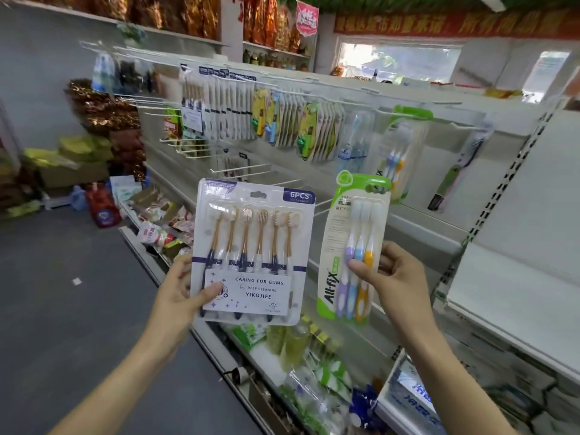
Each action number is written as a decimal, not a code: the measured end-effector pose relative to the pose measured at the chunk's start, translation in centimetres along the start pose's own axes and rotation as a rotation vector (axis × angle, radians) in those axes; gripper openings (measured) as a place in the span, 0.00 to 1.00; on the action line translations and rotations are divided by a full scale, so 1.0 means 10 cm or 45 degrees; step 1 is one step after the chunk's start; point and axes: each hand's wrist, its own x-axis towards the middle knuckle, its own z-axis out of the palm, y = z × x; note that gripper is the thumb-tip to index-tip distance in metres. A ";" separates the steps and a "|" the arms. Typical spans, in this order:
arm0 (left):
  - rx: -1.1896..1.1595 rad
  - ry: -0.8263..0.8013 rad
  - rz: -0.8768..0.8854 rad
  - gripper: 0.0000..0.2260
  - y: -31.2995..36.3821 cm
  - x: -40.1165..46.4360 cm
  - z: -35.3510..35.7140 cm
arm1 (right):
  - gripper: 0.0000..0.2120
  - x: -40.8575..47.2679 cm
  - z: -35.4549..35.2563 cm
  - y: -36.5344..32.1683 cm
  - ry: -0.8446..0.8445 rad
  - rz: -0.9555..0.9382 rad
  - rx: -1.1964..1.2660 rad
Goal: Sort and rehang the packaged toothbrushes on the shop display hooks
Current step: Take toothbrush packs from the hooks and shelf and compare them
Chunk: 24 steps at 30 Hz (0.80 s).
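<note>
My left hand (180, 288) grips the lower left edge of a white six-brush pack (254, 246) with gold and navy brushes, held upright in front of the display. My right hand (389, 273) pinches a green three-brush pack (353, 243) holding purple, blue and yellow brushes, thumb on its front. Behind both, white display hooks (301, 94) carry rows of hanging toothbrush packs. A matching green pack (401, 146) hangs on a hook at the upper right. Several bare hooks (241, 167) stick out lower down, behind the white pack.
A shelf (219, 350) below the hooks holds loose packets and green-labelled goods. A white shelf upright (489, 199) with slots stands at the right. Boxes and bags (78, 171) pile up on the grey floor at the far left.
</note>
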 end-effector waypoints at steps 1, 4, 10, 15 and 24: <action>0.005 -0.007 0.010 0.23 0.00 0.14 0.01 | 0.11 0.12 0.06 0.02 0.007 -0.010 0.017; 0.028 -0.048 0.035 0.24 -0.01 0.54 0.03 | 0.11 0.42 0.20 0.07 0.025 -0.025 0.050; 0.000 -0.111 0.029 0.23 -0.10 1.16 0.09 | 0.11 0.82 0.40 0.18 0.091 -0.007 0.053; -0.022 -0.207 0.024 0.23 -0.23 1.64 0.11 | 0.10 1.03 0.56 0.19 0.182 -0.014 -0.008; -0.028 -0.490 0.017 0.21 -0.31 2.48 -0.06 | 0.12 1.21 0.85 -0.08 0.554 -0.126 -0.017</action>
